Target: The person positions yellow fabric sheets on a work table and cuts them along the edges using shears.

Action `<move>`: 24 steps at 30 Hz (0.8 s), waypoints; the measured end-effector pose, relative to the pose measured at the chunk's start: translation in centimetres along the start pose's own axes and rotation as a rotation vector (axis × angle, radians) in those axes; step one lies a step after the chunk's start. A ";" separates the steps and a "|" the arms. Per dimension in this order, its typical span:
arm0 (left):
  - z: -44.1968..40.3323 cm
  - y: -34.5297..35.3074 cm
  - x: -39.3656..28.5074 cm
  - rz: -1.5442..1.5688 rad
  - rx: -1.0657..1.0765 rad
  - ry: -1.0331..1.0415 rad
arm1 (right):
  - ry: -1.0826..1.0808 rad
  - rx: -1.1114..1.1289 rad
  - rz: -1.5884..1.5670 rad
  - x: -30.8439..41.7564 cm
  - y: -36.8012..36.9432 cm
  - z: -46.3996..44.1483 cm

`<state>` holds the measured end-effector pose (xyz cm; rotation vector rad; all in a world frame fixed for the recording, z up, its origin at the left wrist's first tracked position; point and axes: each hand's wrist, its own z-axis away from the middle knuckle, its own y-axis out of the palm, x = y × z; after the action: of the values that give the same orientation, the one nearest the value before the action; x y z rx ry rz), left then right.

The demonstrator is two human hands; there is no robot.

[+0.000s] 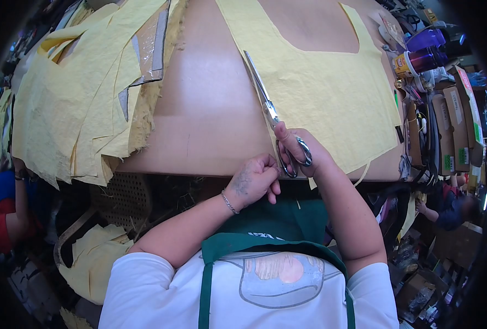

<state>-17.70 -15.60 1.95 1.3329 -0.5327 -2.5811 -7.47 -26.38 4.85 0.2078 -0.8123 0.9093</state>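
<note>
A pair of scissors [266, 100] is in my right hand [307, 152], with fingers through the dark, shiny handle loops and the thumb on top. Its long metal blades point away from me along the left edge of a yellow fabric piece [320, 98] lying flat on the table. The blades look nearly together. Just left of the handles, my left hand [256, 180] is closed at the table's front edge, pinching what appears to be a narrow edge strip of the yellow fabric. Its fingertips are partly hidden.
A pile of yellow fabric [79, 104] with frayed edges covers the table's [199, 104] left side. Jars [405, 64] and cardboard boxes [454, 129] stand at the right. A chair [125, 200] holds more fabric below left. Other people are at both sides.
</note>
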 end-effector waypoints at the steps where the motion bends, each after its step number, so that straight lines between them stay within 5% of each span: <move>1: 0.1 0.0 -0.1 0.001 0.002 -0.001 | 0.004 -0.006 -0.003 0.0 0.0 0.0; 24: 0.3 -0.1 0.1 0.015 0.027 0.008 | 0.024 0.008 -0.040 2.2 -0.7 -2.4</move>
<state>-18.02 -15.47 2.02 1.3420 -0.5756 -2.5639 -4.90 -24.30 4.84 0.2196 -0.7801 0.8760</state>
